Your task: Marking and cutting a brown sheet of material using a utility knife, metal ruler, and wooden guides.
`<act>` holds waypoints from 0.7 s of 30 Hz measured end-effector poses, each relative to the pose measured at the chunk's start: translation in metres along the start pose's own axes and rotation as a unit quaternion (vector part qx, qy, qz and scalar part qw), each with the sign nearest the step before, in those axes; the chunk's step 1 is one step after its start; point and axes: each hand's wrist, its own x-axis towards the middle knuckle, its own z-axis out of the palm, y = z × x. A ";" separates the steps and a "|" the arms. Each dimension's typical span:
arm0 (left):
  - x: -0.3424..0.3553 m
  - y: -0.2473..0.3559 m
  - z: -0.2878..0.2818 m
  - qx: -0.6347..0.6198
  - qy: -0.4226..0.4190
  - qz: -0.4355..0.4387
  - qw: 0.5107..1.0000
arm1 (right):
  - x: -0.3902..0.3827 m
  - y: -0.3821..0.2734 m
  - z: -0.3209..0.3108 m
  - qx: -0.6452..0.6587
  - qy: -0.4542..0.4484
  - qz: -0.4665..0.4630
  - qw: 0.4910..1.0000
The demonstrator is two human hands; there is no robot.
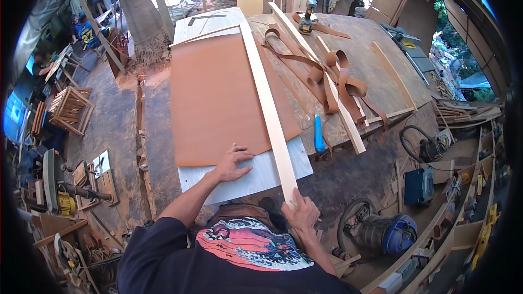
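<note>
A large brown sheet, leather-like (pixel 212 98), lies flat over a pale wood-grain board (pixel 245 177) on the workbench. Along its right part runs a long, light wooden strip (pixel 267 103), from the far edge to the near edge. My right hand (pixel 301 212) grips the near end of this strip, fingers closed around it. My left hand (pixel 234 163) rests with fingers spread on the near edge of the sheet and the board. Right of the strip, a blue-handled tool (pixel 318 133) lies near the bench edge, its exact kind unclear.
Curled brown offcut strips (pixel 340 76) lie over another long wooden strip (pixel 348 122). Behind them stands a cordless drill (pixel 306 16). A metal square (pixel 207 17) lies at the far left. A blue shop vacuum (pixel 397 234) sits on the floor at right. People (pixel 88 35) are far left.
</note>
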 end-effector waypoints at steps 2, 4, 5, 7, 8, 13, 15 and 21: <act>0.000 0.008 0.003 0.004 0.035 -0.001 0.999 | 0.003 0.013 0.000 0.015 -0.007 0.005 1.000; 0.000 0.018 -0.001 0.005 0.069 -0.001 0.998 | 0.011 0.026 0.002 0.021 -0.008 -0.006 1.000; -0.004 0.027 -0.005 0.075 0.091 -0.018 0.993 | 0.012 0.032 0.001 0.024 -0.011 -0.016 1.000; -0.014 0.027 -0.011 0.146 0.113 -0.040 0.982 | 0.018 0.039 -0.006 0.019 -0.022 -0.021 0.999; -0.018 0.018 -0.015 0.182 0.127 -0.033 0.974 | 0.021 0.041 -0.007 0.012 -0.029 -0.028 0.999; -0.019 0.003 -0.021 0.267 0.143 0.014 0.953 | 0.001 0.063 -0.014 0.021 -0.055 -0.035 0.998; -0.022 0.006 -0.018 0.280 0.149 0.007 0.948 | -0.004 0.069 -0.015 0.018 -0.058 -0.043 0.997; -0.029 0.010 -0.015 0.306 0.181 0.022 0.934 | 0.001 0.080 -0.012 0.026 -0.018 -0.096 0.995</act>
